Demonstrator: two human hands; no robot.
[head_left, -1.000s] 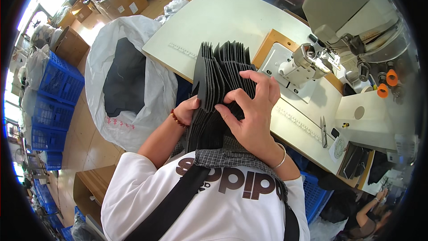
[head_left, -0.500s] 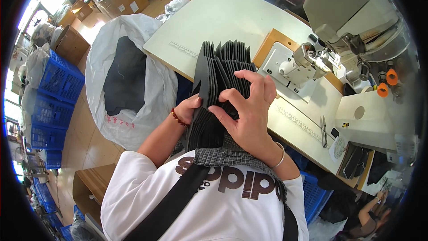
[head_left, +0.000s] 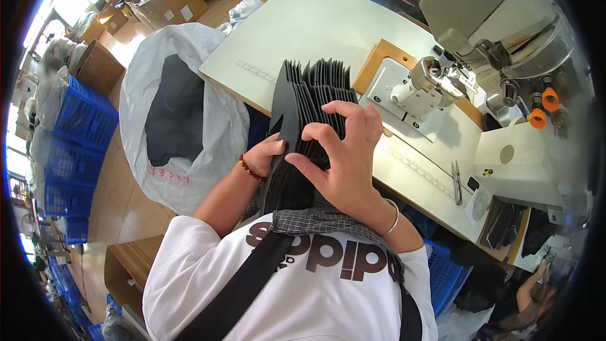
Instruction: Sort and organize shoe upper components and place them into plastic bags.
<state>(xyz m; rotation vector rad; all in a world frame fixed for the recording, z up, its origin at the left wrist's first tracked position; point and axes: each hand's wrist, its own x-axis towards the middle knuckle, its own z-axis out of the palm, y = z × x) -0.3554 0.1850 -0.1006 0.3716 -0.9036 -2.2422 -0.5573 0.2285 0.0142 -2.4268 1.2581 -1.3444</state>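
A thick stack of thin black cut pieces [head_left: 315,91] stands on edge over my lap, its upper edges fanned apart. My left hand [head_left: 264,153], with a beaded bracelet on the wrist, grips the stack from its left side; the thumb lies on the near face and the other fingers are hidden. My right hand [head_left: 344,158], wearing a bangle, is over the stack's right side. Its thumb and fingers are curved and apart, the tips at or just above the edges; whether they touch is unclear. More black pieces [head_left: 284,186] hang below, toward my checked apron [head_left: 315,222].
A white worktable [head_left: 303,31] with a sewing machine [head_left: 420,91] is ahead and right. Tweezers [head_left: 457,183] lie on its right part. To the left, a white plastic bag [head_left: 136,107] holds black pieces [head_left: 177,113]. Blue crates [head_left: 76,158] line the far left; a person [head_left: 530,297] sits lower right.
My right hand has shifted slightly left across the stack, its thumb closer to my left thumb. My left hand keeps its grip. The whole view has shifted a little.
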